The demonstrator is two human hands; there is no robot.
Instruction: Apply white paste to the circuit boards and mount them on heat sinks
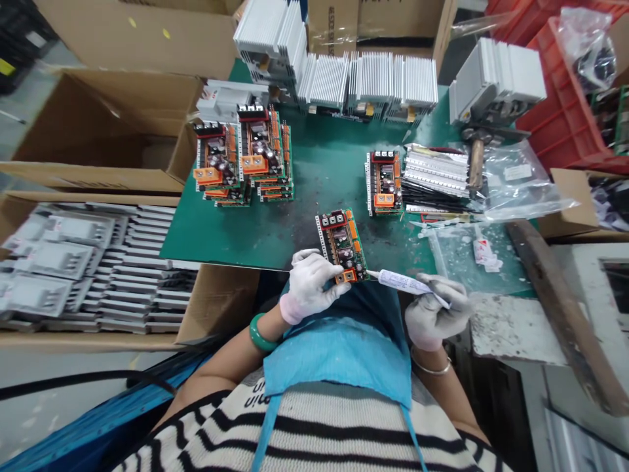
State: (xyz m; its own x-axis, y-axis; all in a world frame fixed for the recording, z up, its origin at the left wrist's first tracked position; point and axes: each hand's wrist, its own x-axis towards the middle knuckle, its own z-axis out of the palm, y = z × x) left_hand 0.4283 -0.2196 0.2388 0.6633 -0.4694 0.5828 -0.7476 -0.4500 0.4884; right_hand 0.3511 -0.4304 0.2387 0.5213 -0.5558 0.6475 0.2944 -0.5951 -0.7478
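In a white glove, my left hand (314, 285) grips the near left corner of a circuit board (340, 239) with orange terminal blocks. The board's near end sticks out past the edge of the green table. My right hand (437, 309), also gloved, is closed around a white glue tube (403, 282) with a pointed nozzle. The nozzle tip is at the board's near right corner; I cannot tell whether it touches. Another circuit board (384, 183) lies just beyond, to the right. Stacked circuit boards (260, 147) stand on the table's left side.
Finned aluminium heatsinks (324, 82) line the table's (314, 151) back. At right lie metal strips (436, 170), a hammer (476, 160) and plastic bags (523, 180). A cardboard box (196, 308) of grey parts stands left, with red crates (555, 98) at the back right.
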